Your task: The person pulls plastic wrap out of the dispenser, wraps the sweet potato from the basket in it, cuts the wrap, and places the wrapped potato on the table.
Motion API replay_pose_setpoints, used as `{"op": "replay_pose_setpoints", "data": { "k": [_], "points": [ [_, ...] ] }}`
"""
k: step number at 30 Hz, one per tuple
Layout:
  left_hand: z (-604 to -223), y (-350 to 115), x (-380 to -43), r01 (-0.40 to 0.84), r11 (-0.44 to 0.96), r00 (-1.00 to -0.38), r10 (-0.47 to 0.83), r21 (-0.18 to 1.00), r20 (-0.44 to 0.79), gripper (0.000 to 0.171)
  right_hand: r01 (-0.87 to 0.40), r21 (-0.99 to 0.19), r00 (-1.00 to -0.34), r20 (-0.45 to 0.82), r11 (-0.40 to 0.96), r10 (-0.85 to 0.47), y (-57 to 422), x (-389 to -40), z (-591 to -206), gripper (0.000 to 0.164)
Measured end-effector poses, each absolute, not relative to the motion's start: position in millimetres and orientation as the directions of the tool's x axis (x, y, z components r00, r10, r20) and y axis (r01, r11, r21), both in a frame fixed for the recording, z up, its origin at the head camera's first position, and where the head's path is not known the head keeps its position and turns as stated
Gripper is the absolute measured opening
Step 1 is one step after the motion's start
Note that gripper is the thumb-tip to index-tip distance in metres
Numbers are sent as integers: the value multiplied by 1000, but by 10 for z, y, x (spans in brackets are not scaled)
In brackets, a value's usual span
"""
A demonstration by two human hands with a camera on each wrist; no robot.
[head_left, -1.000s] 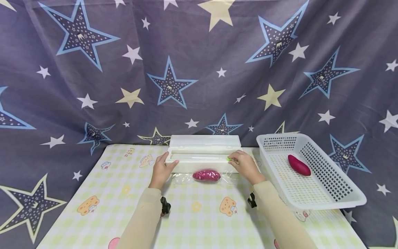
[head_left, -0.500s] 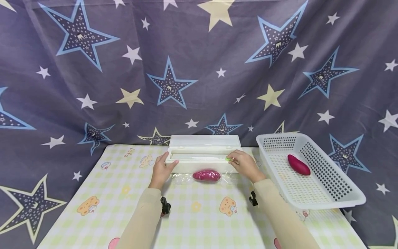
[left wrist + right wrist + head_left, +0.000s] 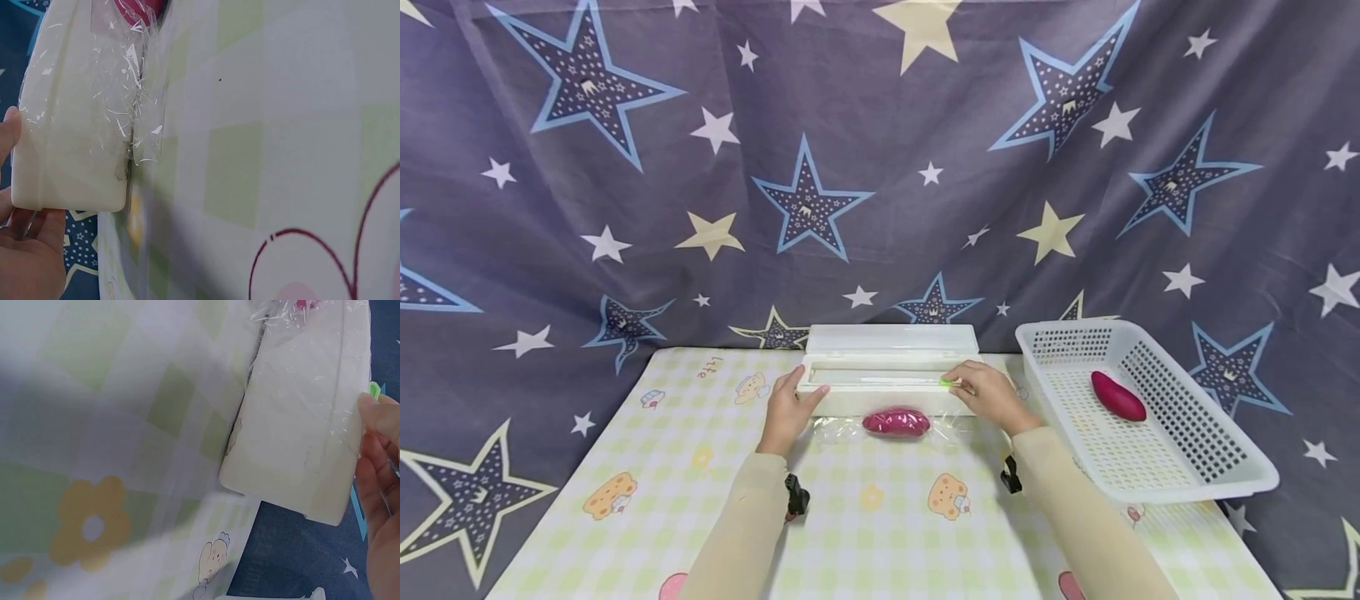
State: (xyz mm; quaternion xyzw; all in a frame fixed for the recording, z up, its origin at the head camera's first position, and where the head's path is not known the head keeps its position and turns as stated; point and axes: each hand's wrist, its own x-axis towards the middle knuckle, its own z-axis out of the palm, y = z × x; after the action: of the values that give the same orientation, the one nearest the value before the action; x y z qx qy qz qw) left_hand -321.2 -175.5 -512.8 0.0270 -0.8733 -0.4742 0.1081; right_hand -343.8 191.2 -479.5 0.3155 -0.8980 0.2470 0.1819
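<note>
One box (image 3: 844, 404), left hand (image 3: 787, 413) gripping, right hand (image 3: 991, 395) pinching green tab (image 3: 946, 382)

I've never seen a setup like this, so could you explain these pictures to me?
There's no machine, just a person working bare-handed. The wide picture comes from a head camera; the close-ups come from the left-wrist camera and right-wrist camera. On the table stands a white box, its lid up. In front lies a purple vegetable under clear film; to the right, a basket holds an uncovered vegetable. The left hand grips the box's left end; the right hand pinches a green tab at its front edge.
</note>
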Motion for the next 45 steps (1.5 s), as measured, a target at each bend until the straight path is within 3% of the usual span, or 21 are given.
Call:
{"op": "replay_pose_setpoints", "data": {
  "k": [8,23,29,36,45],
  "points": [
    [-5126,-1761,-3202,45,542,-978,-147,839,147,77,-636,-323,-758,433,700,-488,1887,-3442,-4802,30],
    [-5106,-1794,-3185,54,546,-974,-156,836,165,76,-741,-325,-669,429,588,-606,1846,-3448,-4745,40],
    [-5091,-1761,-3176,34,528,-978,-157,849,137,76,-683,-396,-731,369,614,-575,1851,-3395,-4722,37],
    [-5067,-1731,-3178,24,529,-979,-161,848,128,76,-616,-428,-782,435,662,-446,1685,-3356,-4668,29],
    [-5057,-1741,-3177,26,532,-979,-159,846,130,75,-530,-448,-835,425,720,-350,1521,-3368,-4709,21]
  ]
}}
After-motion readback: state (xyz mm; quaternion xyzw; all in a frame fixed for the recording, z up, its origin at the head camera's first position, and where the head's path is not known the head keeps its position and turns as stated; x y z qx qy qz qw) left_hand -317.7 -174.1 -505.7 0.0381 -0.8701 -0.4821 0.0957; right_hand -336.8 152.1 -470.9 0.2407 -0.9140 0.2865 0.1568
